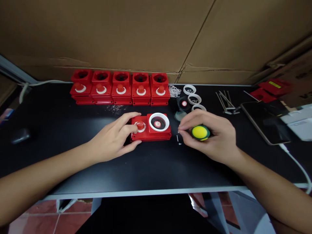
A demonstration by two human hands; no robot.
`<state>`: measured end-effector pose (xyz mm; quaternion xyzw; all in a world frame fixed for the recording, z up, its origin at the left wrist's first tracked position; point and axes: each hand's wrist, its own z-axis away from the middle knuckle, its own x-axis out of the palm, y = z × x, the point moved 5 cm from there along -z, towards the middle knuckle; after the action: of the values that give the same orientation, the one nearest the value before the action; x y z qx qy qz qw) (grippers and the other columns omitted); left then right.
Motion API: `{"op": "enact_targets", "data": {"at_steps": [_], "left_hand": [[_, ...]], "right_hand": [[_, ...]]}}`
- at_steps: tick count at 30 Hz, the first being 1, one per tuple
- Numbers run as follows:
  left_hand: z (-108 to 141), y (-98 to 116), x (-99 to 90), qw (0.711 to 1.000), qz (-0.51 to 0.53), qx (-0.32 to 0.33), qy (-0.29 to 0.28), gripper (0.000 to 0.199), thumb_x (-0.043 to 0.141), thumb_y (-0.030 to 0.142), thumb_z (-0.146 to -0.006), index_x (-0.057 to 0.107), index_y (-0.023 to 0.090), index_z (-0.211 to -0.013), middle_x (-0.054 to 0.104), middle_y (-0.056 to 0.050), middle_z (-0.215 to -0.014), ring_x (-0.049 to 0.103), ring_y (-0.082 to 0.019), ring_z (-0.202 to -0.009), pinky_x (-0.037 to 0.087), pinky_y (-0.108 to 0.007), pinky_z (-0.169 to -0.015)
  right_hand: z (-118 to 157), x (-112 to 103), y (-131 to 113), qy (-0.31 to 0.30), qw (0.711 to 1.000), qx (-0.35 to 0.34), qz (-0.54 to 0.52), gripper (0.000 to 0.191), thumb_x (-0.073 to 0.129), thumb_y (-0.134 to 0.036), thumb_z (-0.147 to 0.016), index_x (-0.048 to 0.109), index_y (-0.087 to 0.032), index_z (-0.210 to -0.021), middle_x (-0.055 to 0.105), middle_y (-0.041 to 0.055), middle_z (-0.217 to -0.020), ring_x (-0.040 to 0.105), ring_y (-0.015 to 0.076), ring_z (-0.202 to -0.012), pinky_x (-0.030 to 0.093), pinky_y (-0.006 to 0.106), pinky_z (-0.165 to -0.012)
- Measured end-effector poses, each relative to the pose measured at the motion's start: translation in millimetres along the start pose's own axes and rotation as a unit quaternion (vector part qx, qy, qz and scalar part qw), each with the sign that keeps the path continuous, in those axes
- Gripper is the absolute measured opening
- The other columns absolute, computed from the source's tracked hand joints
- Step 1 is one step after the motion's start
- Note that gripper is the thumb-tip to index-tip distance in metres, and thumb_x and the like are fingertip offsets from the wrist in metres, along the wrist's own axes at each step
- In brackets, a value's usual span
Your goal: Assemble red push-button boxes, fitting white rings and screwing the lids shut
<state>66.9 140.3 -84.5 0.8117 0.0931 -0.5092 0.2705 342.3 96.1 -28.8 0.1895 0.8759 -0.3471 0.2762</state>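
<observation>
A red alarm box (159,136) with an orange-red dome and a white ring around its black round part lies on the black table. My left hand (114,138) is closed around its left end, fingers over the top by the dome and thumb along the near side. To the right of the box, my right hand (216,138) holds a screwdriver (201,132) in its palm by the yellow-and-green handle; the shaft is hidden. The thumb and index fingertips are pinched together, and whatever lies between them is too small to name. Small screws (177,138) lie just below those fingertips.
Several similar red alarm units (121,87) stand in a row at the back. White rings (189,89), some with screws inside, and a white cord bundle (174,91) lie right of them. Metal rods (226,100), a phone (264,122) and red parts (274,88) are farther right.
</observation>
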Motion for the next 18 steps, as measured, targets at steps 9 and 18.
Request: {"op": "enact_targets", "data": {"at_steps": [9, 18], "left_hand": [[3, 2, 0.0, 0.998, -0.035, 0.048, 0.013, 0.034, 0.07, 0.027, -0.112, 0.053, 0.025, -0.141, 0.049, -0.025, -0.169, 0.069, -0.04, -0.145, 0.071, -0.056, -0.105], [2, 2, 0.8, 0.999, -0.038, 0.018, -0.01, 0.02, 0.067, 0.032, -0.114, 0.064, 0.02, -0.131, 0.049, -0.025, -0.171, 0.07, -0.042, -0.144, 0.069, -0.059, -0.11]], "right_hand": [[2, 5, -3, -0.016, 1.0, -0.022, 0.01, 0.018, 0.08, -0.009, -0.09, 0.067, -0.02, -0.096, 0.077, 0.0011, -0.097, 0.076, 0.0088, -0.087, 0.063, 0.022, -0.077], [4, -7, -17, 0.002, 0.994, -0.066, 0.083, 0.025, 0.082, -0.008, -0.087, 0.067, -0.025, -0.098, 0.077, 0.0023, -0.101, 0.075, 0.0115, -0.084, 0.064, 0.026, -0.071]]}}
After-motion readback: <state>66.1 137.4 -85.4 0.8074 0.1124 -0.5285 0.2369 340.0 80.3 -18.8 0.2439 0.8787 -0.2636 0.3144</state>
